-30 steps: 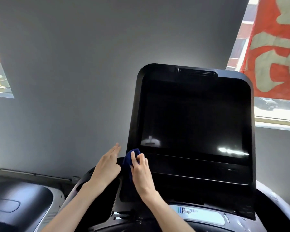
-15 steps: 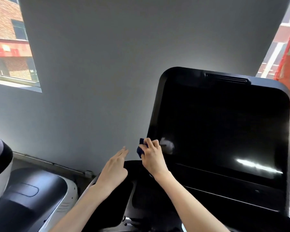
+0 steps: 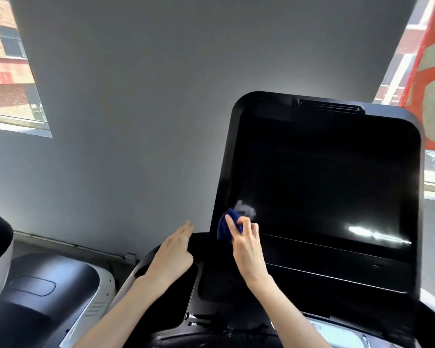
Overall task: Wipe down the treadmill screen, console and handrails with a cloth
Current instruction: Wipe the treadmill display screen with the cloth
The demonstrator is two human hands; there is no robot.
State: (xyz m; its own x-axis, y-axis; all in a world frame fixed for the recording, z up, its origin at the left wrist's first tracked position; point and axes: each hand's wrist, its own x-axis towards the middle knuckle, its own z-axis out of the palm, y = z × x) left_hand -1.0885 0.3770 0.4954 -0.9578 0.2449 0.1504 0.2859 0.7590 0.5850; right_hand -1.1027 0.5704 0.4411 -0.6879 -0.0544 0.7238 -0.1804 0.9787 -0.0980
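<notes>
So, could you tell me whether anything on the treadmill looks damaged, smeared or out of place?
Only a pale patch low on the left of the screen, just above the blue cloth; smear or reflection, I cannot tell.

The right hand [image 3: 244, 244] is dragging the blue cloth [image 3: 224, 226] back down: a second ago its grip was sitting on the frame corner under the screen [image 3: 324, 187], then climbing onto the glass's left edge, and now it is settling at the lower left corner. The pale glare patch [image 3: 245, 209] (or smear, hard to say) is now lying just above the grip. The left hand [image 3: 172, 252], earlier almost touching the grip, is standing apart on its left.
</notes>
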